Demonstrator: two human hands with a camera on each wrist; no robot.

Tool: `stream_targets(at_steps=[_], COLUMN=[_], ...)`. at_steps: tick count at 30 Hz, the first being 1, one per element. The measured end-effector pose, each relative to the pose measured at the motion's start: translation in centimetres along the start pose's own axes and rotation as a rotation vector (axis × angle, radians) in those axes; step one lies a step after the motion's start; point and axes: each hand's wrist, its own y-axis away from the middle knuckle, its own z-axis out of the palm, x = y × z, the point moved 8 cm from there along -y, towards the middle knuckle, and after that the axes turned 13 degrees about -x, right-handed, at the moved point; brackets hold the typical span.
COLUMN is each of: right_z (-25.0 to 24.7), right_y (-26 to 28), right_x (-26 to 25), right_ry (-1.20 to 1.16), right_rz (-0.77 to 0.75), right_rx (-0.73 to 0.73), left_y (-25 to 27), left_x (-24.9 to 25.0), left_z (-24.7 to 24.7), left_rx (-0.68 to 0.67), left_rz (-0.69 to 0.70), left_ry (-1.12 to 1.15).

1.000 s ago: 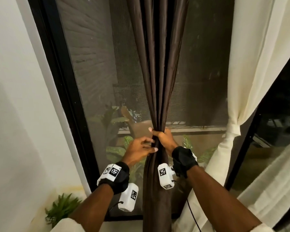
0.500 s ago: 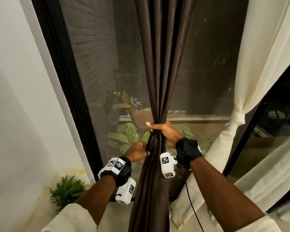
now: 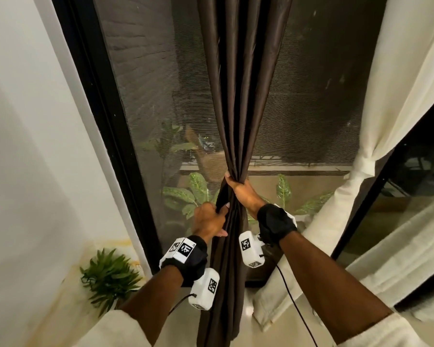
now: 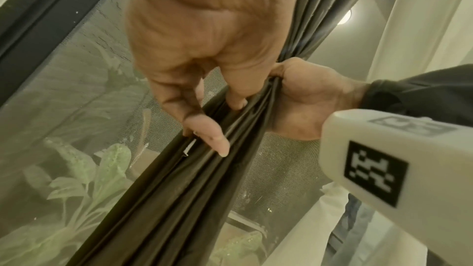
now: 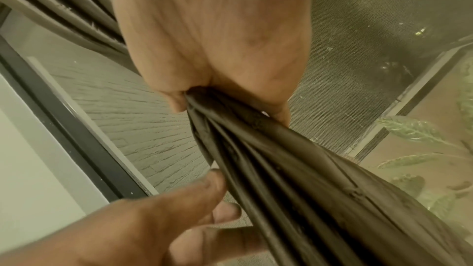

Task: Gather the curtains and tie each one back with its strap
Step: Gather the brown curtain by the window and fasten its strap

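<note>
Brown curtain [image 3: 241, 108] hangs vertical, right hand [image 3: 243, 194] gripping.

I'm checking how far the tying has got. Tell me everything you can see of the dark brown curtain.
The dark brown curtain is smooth, slightly shiny fabric hanging in front of the mesh-screened window. It is bunched into narrow vertical folds, fanning wider above and hanging loose below. The right hand grips the bundle at its narrowest point; the left hand holds folds at its left edge just below. No strap is visible around it.

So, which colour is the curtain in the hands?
Dark brown curtain, clearest in the head view.
</note>
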Motion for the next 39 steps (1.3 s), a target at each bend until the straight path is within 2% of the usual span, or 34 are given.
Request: stream_targets(at_steps=[3,5,10,16,18,22,25,27,30,34,39], right_z=[0.5,0.8,1.1,1.0,1.0,0.3,-0.7,-0.6,-0.1,0.4,-0.7], right_y=[0.1,0.2,0.4,0.5,0.3,0.1,-0.2,-0.5,-0.6,-0.7,-0.9], right_x=[-0.4,-0.2,0.3,0.7,0.9,0.6,0.0,-0.2,-0.5,-0.5,-0.4], right_ry=[-0.025,-0.053,-0.189,-0.227,-0.205,-0.127,-0.106,-0.084,-0.091,-0.101,-0.051], right_rz=[-0.014,0.021,0.064,0.060,0.053,-0.025,-0.084,-0.087,-0.100,-0.082,-0.073], right_rx=[-0.054,-0.087,-0.105,-0.132,-0.136,-0.044,0.062,0.071,0.044,0.023,0.111], left_y=[-0.5,-0.4,-0.9,-1.7,-1.7,-1.5,-1.9,-1.8,-1.4,-1.8,-1.5], left_x=[0.5,1.4,2.2,2.0,2.1,1.4,0.9,0.8,0.9,0.9,1.5], left_z=[-0.8,-1.3,-2.1,-4.0,-4.1,-5.4,-4.7,-4.2,-4.2,-4.6,-5.5], left_rx=[0.076,0.086,0.014,0.105,0.070,0.152,0.047,0.003,0.057,0.086,-0.033], left_rz=[0.079,0.144,0.231,0.283,0.289,0.268,0.248,0.249,0.240,0.237,0.186], left_ry=[-0.202,-0.238,-0.091,0.026,0.008,0.091,0.189,0.175,0.101,-0.143,0.020])
